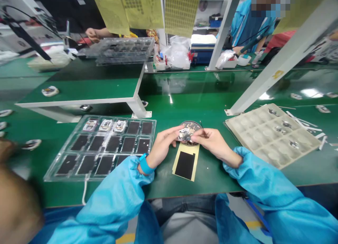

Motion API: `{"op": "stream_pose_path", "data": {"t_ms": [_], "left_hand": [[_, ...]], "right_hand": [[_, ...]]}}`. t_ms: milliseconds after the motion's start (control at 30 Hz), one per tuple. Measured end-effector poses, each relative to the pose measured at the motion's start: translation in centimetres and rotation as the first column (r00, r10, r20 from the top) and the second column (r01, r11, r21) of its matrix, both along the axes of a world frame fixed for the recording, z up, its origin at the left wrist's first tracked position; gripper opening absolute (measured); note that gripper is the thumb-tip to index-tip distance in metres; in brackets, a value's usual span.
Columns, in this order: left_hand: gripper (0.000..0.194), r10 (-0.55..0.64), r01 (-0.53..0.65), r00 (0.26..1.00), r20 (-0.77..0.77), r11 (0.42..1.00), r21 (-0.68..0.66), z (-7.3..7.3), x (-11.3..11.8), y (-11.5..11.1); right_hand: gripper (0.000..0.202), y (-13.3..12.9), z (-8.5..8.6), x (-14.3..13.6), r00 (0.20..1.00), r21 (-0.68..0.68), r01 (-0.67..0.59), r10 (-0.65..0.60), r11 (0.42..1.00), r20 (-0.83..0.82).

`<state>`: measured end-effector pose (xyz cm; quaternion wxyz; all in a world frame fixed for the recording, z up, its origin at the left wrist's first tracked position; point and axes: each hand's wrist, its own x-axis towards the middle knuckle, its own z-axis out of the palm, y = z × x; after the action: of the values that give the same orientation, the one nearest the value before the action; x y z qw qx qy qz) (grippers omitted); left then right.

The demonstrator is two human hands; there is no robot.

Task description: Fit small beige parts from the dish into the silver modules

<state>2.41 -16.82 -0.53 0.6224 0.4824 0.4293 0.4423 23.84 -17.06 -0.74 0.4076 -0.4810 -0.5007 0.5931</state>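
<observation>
My left hand (165,142) is closed on a small white and silver device part (185,134), holding it by its left side. My right hand (211,142) pinches at the part's right edge. Thin dark tweezers (202,128) stick up from between its fingers. Beneath both hands lies a round dish (190,124) of tiny pieces, partly hidden by them. A yellow sheet with a black rectangular sticker (185,165) lies on the table just in front of the dish.
A clear compartment tray (105,149) at left holds several white parts and black pads. A cream tray (274,135) with several metal parts lies right, beside white strips (306,122). A raised green shelf (95,82) stands behind. Another person's arm (18,187) is at far left.
</observation>
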Motion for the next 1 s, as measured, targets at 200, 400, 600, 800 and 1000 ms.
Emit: {"op": "stream_pose_path", "data": {"t_ms": [200, 400, 600, 800, 1000], "left_hand": [[0.044, -0.029, 0.037, 0.997, -0.074, 0.993, 0.11, 0.7, 0.1, -0.4], [0.048, -0.089, 0.09, 0.996, -0.021, 0.992, 0.083, 0.9, 0.3, -0.5], [0.046, -0.103, 0.103, 0.995, 0.0, 0.99, 0.093, 0.7, 0.4, -0.4], [0.051, -0.096, 0.11, 0.991, -0.094, 0.981, 0.161, 0.0, 0.6, -0.7], [0.046, 0.067, 0.07, 0.928, -0.368, 0.935, 0.348, -0.6, 0.7, -0.9]], "right_hand": [[0.034, -0.3, -0.3, -0.5, 0.999, -0.011, 0.004, -0.004, 1.0, 0.049], [0.034, -0.2, -0.1, -0.4, 0.999, 0.002, 0.01, -0.011, 1.0, 0.046], [0.038, -0.2, -0.2, -0.4, 0.997, 0.008, 0.014, -0.015, 1.0, 0.071], [0.039, -0.1, -0.5, -0.5, 0.999, -0.049, 0.042, -0.041, 0.998, 0.028], [0.041, -0.2, -0.5, -0.7, 0.999, -0.071, 0.042, -0.04, 0.997, 0.02]]}}
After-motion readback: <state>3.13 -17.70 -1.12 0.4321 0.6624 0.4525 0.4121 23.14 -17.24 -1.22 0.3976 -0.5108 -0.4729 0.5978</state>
